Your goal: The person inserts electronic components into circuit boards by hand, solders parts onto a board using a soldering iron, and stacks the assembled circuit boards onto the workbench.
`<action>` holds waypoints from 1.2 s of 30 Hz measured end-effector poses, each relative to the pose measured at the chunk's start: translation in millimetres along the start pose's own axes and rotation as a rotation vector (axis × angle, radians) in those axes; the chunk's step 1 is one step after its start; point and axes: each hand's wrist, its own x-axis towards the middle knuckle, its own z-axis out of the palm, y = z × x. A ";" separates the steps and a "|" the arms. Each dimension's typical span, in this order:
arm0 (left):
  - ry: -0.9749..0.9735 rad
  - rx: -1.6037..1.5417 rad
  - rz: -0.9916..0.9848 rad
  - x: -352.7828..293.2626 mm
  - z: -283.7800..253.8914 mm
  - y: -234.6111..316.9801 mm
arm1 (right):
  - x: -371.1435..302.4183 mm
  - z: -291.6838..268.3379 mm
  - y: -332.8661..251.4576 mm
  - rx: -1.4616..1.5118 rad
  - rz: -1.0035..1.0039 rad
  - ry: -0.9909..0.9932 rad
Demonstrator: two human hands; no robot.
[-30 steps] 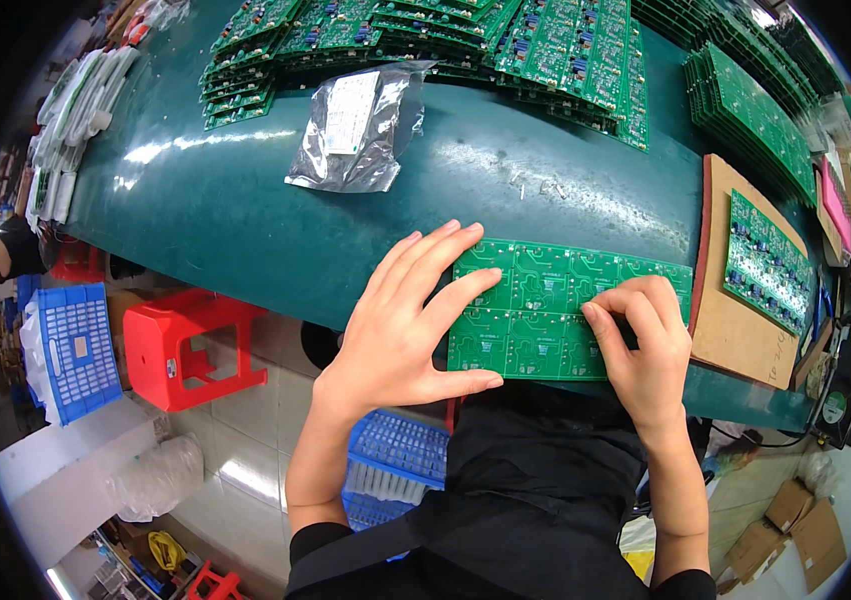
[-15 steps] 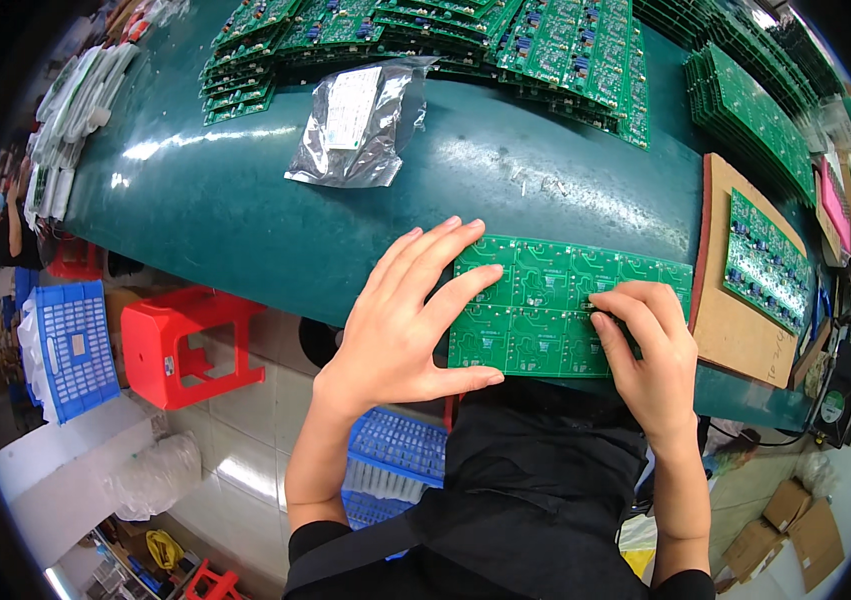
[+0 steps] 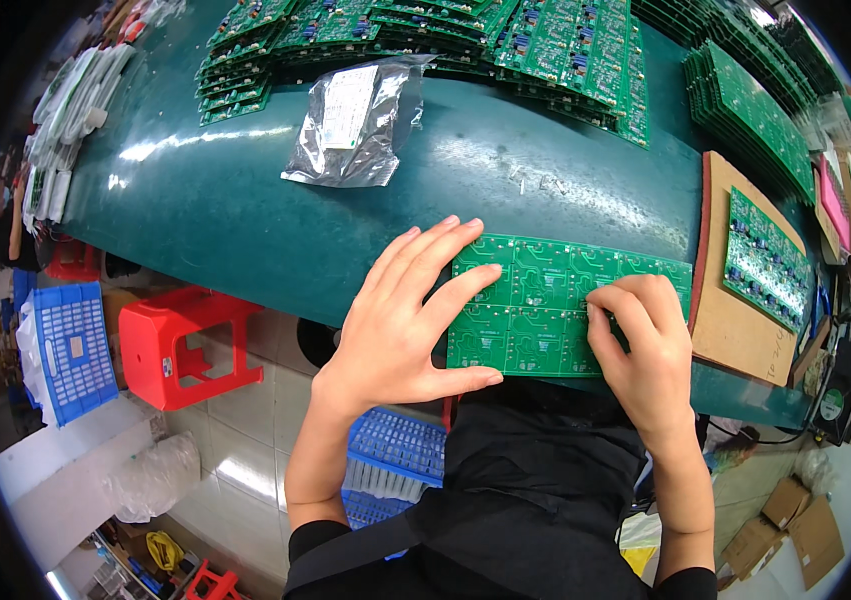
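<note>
A green printed circuit board [image 3: 535,345], a panel of repeated sections, lies flat at the table's near edge. Over its left end rests my left hand [image 3: 395,315], fingers spread, with the index fingertip on the board and the thumb along the near edge. My right hand [image 3: 645,340] is above the right half, thumb and index finger pinched together close to the board's surface. Whatever those fingertips hold, if anything, is too small or hidden to name. Part of the board's right side is covered by this hand.
A silvery plastic bag with a white label [image 3: 350,120] lies beyond the board, near small clear pieces [image 3: 550,185]. Stacked populated circuit boards [image 3: 575,60] fill the far side. At right, a brown board [image 3: 745,330] carries another circuit board [image 3: 765,260]. A red stool [image 3: 185,345] stands left.
My right thumb and index finger have drawn closer together, and the hand has shifted slightly. A small dark part visible at the fingertips before is now hidden. My left hand stays put.
</note>
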 end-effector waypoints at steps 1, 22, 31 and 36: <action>-0.001 0.001 0.002 0.0 0.8 -0.4 | 1.2 -0.4 -2.2 -0.025 -0.008 -0.026; -0.014 -0.009 -0.004 0.3 -2.0 1.8 | 9.9 -4.7 -8.1 -0.146 -0.071 -0.137; -0.062 0.005 -0.026 0.3 -9.7 7.5 | 56.0 3.7 18.5 0.008 0.101 -0.230; -0.013 0.037 -0.011 7.3 -11.6 10.8 | 68.7 34.3 40.7 -0.054 0.190 -0.094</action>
